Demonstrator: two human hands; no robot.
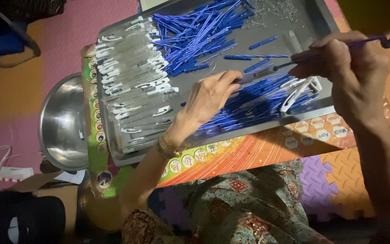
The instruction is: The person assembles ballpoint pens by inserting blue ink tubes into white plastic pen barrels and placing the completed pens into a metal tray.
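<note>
1. We hold a thin blue pen refill (339, 45) pinched in our right hand (350, 77), fingers closed on it near the middle. Its long axis runs almost level across the view, dark tip toward the left, tail end toward the upper right.

2. Our left hand (211, 95) rests on the metal tray (314, 18), fingers curled down and together on a slim pale pen part (256, 77) at the fingertips; whether it is truly gripped or only touched we cannot tell.

3. The refill's tip lies just to the right of the left fingertips, near but apart, and points toward them. The left hand is the nearer one to the loose parts.

4. Between and below the hands lies a pile of blue refills (249, 108), with a few white pen clips (301, 90) just under the right hand.

5. A larger heap of blue refills (195, 31) fills the tray's upper middle, small metal springs (271, 11) lie at the top, and rows of clear pen barrels with white clips (132, 77) crowd the left side.

6. A steel bowl (62, 122) sits off the tray's left edge, well clear of both hands.
</note>
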